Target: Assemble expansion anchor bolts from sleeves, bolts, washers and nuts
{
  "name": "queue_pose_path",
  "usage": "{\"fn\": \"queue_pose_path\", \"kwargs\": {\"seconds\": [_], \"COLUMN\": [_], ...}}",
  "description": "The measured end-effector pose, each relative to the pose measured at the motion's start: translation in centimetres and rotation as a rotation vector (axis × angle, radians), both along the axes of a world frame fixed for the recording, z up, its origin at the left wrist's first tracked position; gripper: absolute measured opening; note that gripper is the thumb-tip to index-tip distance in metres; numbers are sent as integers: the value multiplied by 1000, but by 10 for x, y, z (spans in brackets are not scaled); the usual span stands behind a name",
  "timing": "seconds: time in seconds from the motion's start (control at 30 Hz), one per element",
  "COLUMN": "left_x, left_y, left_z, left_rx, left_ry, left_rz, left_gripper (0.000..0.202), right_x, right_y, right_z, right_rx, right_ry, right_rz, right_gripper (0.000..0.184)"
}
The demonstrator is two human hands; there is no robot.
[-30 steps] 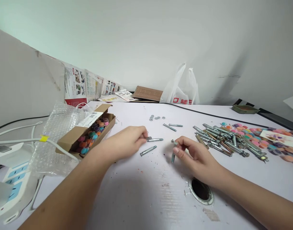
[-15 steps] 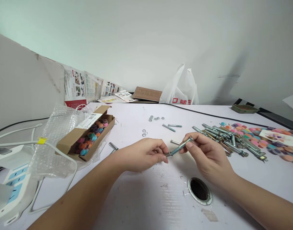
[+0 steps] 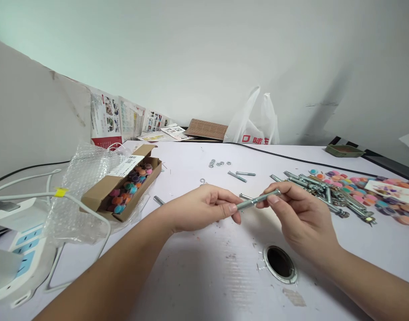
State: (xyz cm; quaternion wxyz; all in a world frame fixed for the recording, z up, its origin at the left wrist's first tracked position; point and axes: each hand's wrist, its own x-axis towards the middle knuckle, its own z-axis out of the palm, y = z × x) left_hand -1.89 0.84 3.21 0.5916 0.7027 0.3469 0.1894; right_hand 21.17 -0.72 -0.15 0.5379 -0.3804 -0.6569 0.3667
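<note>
Both my hands hold one silver metal bolt (image 3: pixel 258 199) a little above the white table (image 3: pixel 198 276). My left hand (image 3: pixel 204 208) pinches its left end with thumb and fingers closed. My right hand (image 3: pixel 300 216) grips the right end, fingers curled round it. A second short bolt (image 3: pixel 245 196) lies on the table just behind them. A pile of silver bolts (image 3: pixel 325 194) lies to the right of my right hand, beside a spread of coloured round discs (image 3: pixel 374 196).
An open cardboard box (image 3: pixel 124 189) of coloured discs sits on bubble wrap (image 3: pixel 77 196) at left, near a white power strip (image 3: pixel 17 254) with cables. Small nuts (image 3: pixel 218 164) and two bolts (image 3: pixel 241 175) lie further back. A round cable hole (image 3: pixel 280 264) is in the table near my right wrist. A plastic bag (image 3: pixel 254 125) stands at the wall.
My hands left the tabletop and came together; the bolt is now held between both hands and has risen slightly, tilting closer to level.
</note>
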Motion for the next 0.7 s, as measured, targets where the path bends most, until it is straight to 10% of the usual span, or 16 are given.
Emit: {"fn": "queue_pose_path", "kwargs": {"seconds": [0.2,0.43,0.7], "left_x": [-6,17,21], "left_y": [4,-2,-1], "left_z": [2,-7,-12], "left_rx": [-172,-561,-607], "left_ry": [-36,-581,-571], "left_rz": [48,410,305], "left_gripper": [18,13,24], "right_x": [15,3,-3], "right_y": [8,-19,-16], "right_z": [13,5,1], "right_rx": [-134,318,538], "right_ry": [416,-112,-343], "right_rz": [-180,48,14], "right_gripper": [15,17,33]}}
